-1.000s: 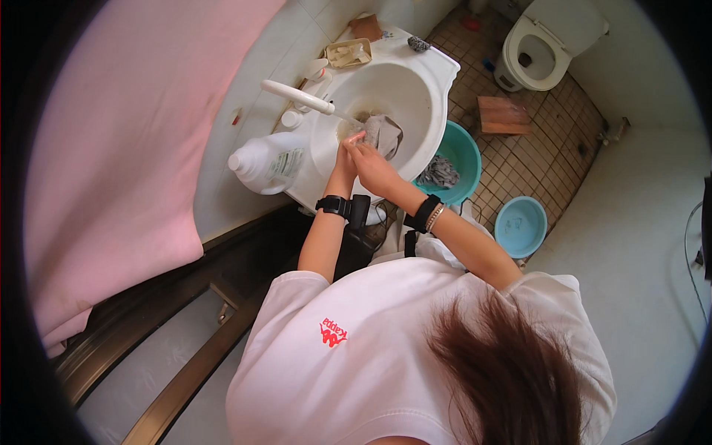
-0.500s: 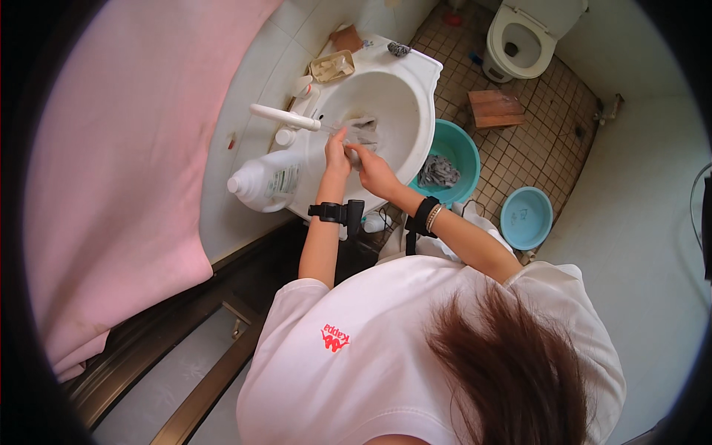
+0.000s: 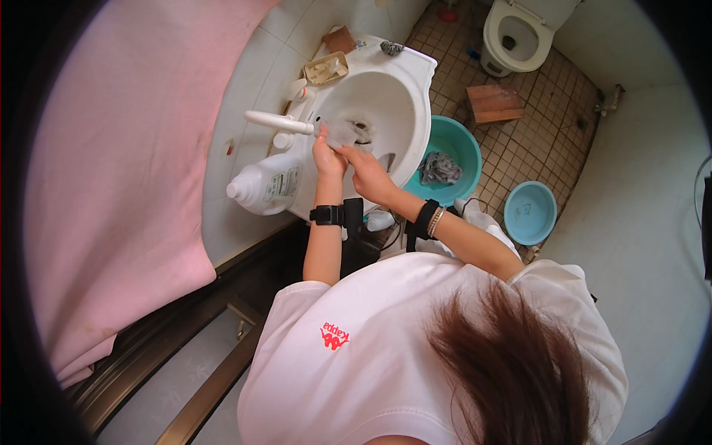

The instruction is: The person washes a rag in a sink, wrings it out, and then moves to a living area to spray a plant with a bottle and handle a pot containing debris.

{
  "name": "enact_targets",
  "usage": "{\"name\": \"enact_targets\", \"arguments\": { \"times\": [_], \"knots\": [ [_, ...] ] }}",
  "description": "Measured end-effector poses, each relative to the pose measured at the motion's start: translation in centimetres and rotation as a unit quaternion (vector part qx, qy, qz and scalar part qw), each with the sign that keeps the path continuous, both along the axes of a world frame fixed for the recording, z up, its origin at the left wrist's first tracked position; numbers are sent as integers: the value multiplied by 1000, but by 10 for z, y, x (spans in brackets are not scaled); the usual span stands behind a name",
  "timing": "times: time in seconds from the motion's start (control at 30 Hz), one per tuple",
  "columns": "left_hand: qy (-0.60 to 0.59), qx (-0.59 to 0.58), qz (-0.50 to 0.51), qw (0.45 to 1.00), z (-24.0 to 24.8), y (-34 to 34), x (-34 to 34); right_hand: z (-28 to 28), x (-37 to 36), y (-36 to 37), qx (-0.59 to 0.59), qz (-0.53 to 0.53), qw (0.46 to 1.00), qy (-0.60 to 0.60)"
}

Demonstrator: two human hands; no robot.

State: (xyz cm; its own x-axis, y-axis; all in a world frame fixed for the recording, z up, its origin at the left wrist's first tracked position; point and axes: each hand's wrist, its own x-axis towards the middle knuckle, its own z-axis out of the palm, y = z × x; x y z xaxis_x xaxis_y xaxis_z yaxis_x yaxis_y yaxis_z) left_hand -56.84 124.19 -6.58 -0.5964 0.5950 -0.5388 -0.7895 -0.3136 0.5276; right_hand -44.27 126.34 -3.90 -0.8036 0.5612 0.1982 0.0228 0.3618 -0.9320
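Both my hands are together over the white washbasin (image 3: 404, 93), just below the spout of the white tap (image 3: 278, 121). My left hand (image 3: 328, 159) is closed around part of a wet, pale grey cloth (image 3: 341, 135), its fingertips pointing away from me. From the right, my right hand (image 3: 368, 176) reaches across and pinches the cloth against the left hand. Part of the cloth spreads beyond my fingers toward the drain; the part inside my hands is hidden. A grey patch shows in the basin beside my right hand, too unclear to name.
A large white jug (image 3: 263, 184) stands on the basin's left edge, and a soap dish (image 3: 325, 70) sits behind the tap. On the tiled floor are a teal tub (image 3: 463, 137) holding grey cloth (image 3: 440, 168), a light-blue basin (image 3: 529, 213), a wooden stool (image 3: 494, 103) and a toilet (image 3: 517, 41).
My hands have shifted slightly left and toward me. The cloth in the basin has changed shape and spreads nearer the tap, with dark spots by the drain now showing.
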Motion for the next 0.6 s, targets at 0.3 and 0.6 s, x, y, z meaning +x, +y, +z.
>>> {"name": "enact_targets", "arguments": {
  "times": [0.3,0.6],
  "knots": [
    [43,1,53,998,4,-5,-5,9,-1,1,10,9,999,36],
    [32,26,62,997,8,-7,-7,8,-7,1,-16,-36,996,85]
  ]
}}
